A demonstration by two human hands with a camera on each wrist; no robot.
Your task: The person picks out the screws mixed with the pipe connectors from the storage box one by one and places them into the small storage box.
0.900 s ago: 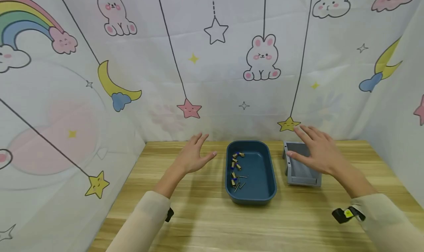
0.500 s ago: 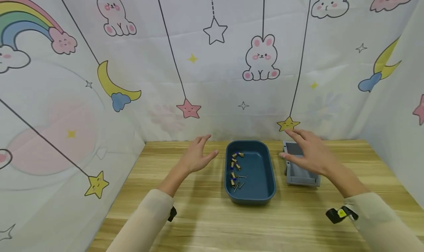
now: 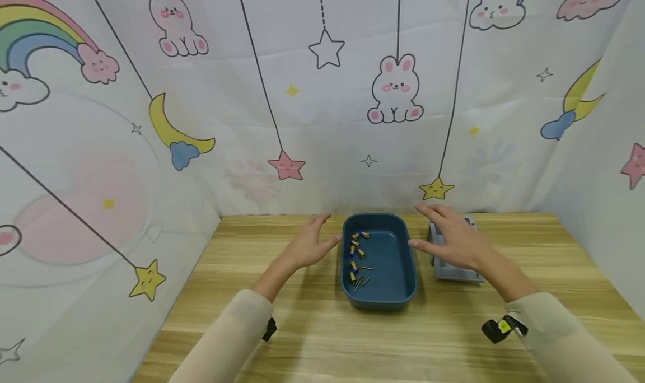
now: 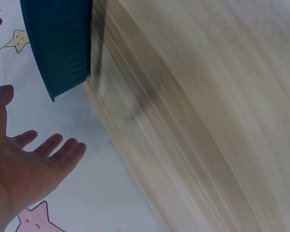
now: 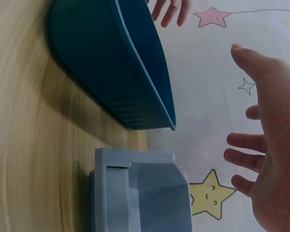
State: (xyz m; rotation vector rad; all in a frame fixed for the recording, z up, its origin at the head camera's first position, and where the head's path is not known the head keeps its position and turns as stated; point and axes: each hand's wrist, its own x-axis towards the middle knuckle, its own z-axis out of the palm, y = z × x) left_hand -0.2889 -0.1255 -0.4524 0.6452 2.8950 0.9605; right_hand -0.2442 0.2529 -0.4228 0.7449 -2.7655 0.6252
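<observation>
The left hand (image 3: 306,247) hangs in the air just beside the bin (image 3: 390,260), to its left, fingers extended and loosely bent, thumb held apart. The right hand (image 3: 453,242) is raised in the same loose way to the bin's right, thumb tip overlapping its right rim in the head view, though the right wrist view shows them apart. The bin is blue, its mouth facing up, its long axis running straight away from the person. Brass pieces (image 3: 361,253) with blue bits lie along the bin's left side, with thin pins (image 3: 358,285) toward its front left. A grey box (image 3: 456,273) sits just right of the bin, partly hidden by the right hand, a narrow strip of wood between the two. Everything stands on a wood-grain table (image 3: 378,349). Its far edge runs just behind the bin; its side edges lie well apart from the bin, and a broad stretch of wood reaches from the bin's front toward the person. White cloth (image 3: 327,120) printed with cartoons rises behind the bin and encloses both sides.
</observation>
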